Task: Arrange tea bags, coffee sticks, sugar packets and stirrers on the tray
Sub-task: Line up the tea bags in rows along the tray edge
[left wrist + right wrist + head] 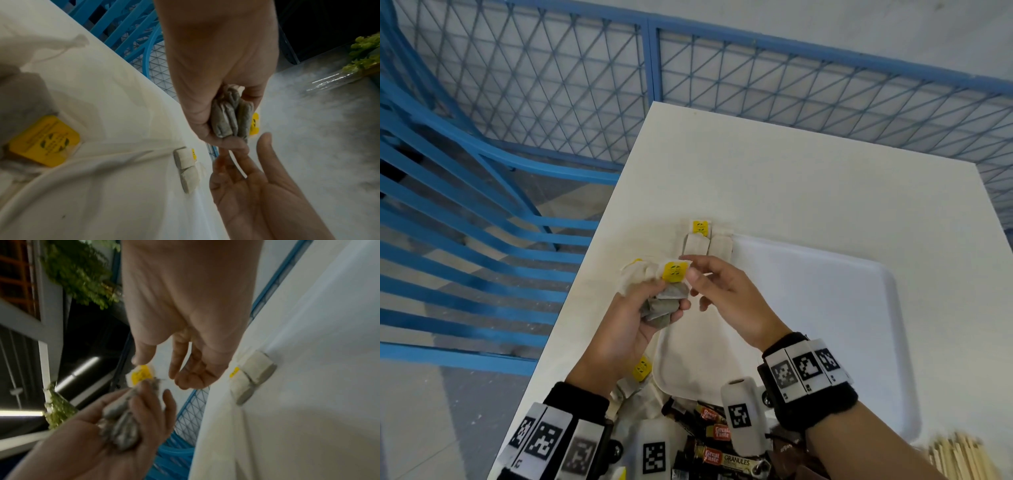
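My left hand (640,310) grips a bunch of grey tea bags (662,305) above the table's left edge, their yellow tag (674,272) sticking up. My right hand (697,279) is beside it with loosely spread fingers, and its thumb is at that tag (141,374). In the left wrist view the bunch (230,118) sits between my curled fingers. Two tea bags (709,246) lie side by side at the far left corner of the white tray (893,294). Another tagged tea bag (642,368) lies near my left wrist.
Coffee sticks (710,442) are heaped at the table's front edge between my wrists. Wooden stirrers (959,459) lie at the front right. A blue chair (465,212) stands left of the white table (791,171), with a blue mesh fence (756,85) behind.
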`<state>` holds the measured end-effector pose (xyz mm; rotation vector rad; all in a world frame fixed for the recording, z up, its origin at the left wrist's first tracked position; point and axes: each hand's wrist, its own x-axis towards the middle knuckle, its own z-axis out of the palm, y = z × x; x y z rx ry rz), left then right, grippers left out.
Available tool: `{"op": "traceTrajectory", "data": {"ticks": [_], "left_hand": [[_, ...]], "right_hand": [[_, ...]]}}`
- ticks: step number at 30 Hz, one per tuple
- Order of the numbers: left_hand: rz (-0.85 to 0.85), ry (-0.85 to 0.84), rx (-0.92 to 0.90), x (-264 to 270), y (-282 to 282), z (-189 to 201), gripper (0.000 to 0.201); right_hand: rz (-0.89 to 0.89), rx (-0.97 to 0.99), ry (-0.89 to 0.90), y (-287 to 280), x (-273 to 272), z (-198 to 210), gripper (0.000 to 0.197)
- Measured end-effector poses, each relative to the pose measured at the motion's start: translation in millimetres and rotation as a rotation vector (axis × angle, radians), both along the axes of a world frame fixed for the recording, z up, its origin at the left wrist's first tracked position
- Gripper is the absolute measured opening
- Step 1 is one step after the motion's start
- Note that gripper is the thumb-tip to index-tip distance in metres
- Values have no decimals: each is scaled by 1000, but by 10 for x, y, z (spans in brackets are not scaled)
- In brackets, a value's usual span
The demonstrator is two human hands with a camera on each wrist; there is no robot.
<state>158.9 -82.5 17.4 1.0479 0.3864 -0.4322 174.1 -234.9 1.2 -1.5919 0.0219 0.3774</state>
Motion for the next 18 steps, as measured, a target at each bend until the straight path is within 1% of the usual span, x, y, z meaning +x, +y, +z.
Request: {"op": "traceTrajectory", "data": {"ticks": [2,4,6,8,11,14,16,18], "left_hand": [[-45,-37,66,-22,-14,-5,21],[-77,-66,127,-42,-17,-21,15],[-86,-82,171,-52,-12,-41,16],[-98,-93,207,-56,-4,-54,17],[-121,-104,247,-68,-6,-70,16],[-105,-100,252,-78,-1,-91,17],[-75,-79,242,-83,10,-107,16],[-33,-53,242,-87,30,-121,13]], "right_hand": [[17,12,-7,33,-36,10,14],[-23,3,-8,58,-57,-9,11],[-68,30,20,73,-66,-33,21],[-100,76,57,79,-79,-39,24],[-180,116,81,81,-95,-53,13],[-243,161,122,70,-111,-79,13],[-248,207,145,61,-128,-85,9],[-262,253,165,50,-130,-90,8]]}}
